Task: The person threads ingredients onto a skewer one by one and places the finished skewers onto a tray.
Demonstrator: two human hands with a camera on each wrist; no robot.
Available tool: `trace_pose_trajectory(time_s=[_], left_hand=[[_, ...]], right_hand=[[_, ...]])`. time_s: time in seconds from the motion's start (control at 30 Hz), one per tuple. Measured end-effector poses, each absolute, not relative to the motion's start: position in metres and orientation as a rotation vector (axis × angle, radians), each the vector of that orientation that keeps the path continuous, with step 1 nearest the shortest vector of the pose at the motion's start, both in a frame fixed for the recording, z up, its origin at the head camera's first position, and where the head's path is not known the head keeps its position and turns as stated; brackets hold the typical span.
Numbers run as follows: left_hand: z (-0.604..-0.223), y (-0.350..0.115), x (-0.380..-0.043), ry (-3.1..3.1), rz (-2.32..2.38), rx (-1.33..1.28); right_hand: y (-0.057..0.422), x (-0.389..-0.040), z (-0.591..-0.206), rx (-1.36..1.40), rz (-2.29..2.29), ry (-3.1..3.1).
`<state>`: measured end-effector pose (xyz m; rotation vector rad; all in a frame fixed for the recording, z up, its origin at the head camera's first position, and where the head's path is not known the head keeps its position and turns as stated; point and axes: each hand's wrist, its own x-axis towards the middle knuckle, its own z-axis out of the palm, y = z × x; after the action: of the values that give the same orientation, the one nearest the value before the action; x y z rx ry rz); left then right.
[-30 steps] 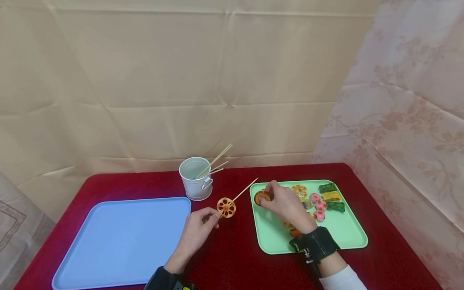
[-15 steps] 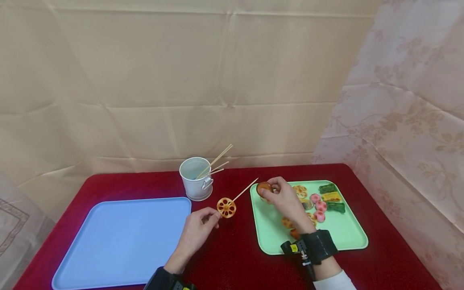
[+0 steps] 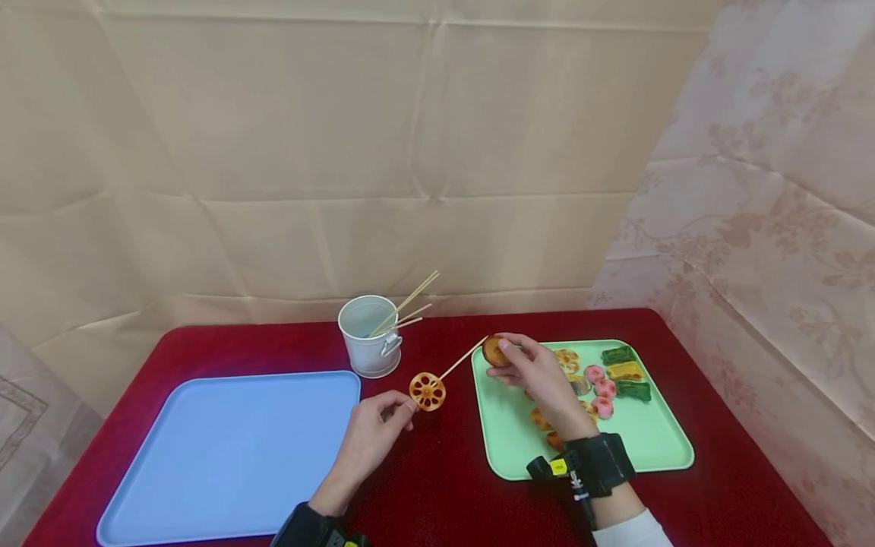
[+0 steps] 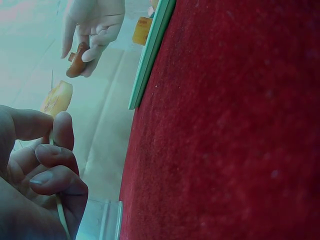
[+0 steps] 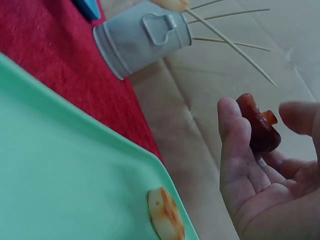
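Note:
My left hand [image 3: 372,431] pinches a wooden skewer [image 3: 463,359] whose lower end runs back under the curled fingers in the left wrist view. A lotus root slice [image 3: 428,392] is threaded on it just beyond the fingertips, and the bare pointed end slants up to the right. My right hand [image 3: 543,380] holds a brown mushroom [image 3: 494,352] above the far left corner of the green tray. Its short stem [image 5: 270,117] faces the thumb. In the right wrist view a gap separates the skewer's tip from the mushroom.
On the green tray [image 3: 656,448] lie lotus slices [image 3: 567,360], pink pieces [image 3: 604,387], and green and yellow pieces [image 3: 625,370]. A white bucket [image 3: 369,349] with several skewers stands behind my left hand. At left lies a blue tray [image 3: 232,456].
My right hand has lifted the mushroom from the tray's left part and turned it, bringing it near the skewer's tip. The left hand and lotus root slice have stayed put.

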<state>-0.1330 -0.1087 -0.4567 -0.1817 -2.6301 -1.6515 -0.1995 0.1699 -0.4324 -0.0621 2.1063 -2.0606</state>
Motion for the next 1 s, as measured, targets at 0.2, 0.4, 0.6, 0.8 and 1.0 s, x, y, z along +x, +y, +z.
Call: trace_pose_trajectory(time_s=[0.2, 0.4, 0.6, 0.8, 1.0], left_hand=[[-0.456, -0.1086, -0.1325, -2.636, -1.641, -0.176], [-0.4556, -0.108, -0.1317, -2.651, -1.63, -0.202], [-0.4579, -0.1072, -0.1322, -2.668, -1.6, -0.232], [-0.459, -0.1074, -0.1321, -2.67, -1.61, -0.25], [-0.46, -0.1073, -0.1325, -2.671, -1.633, -0.256]], right_hand=[[0.1682, -0.1987, -0.4296, -0.031, -2.156, 2.005], [0.1682, -0.1998, -0.4315, -0.022, -2.17, 2.016], [0.1669, -0.1993, -0.4316, -0.066, -2.207, 2.012], [0.1665, -0.1992, -0.4321, -0.142, -2.194, 2.032], [0.1661, -0.1985, -0.4317, -0.216, -2.173, 2.039]])
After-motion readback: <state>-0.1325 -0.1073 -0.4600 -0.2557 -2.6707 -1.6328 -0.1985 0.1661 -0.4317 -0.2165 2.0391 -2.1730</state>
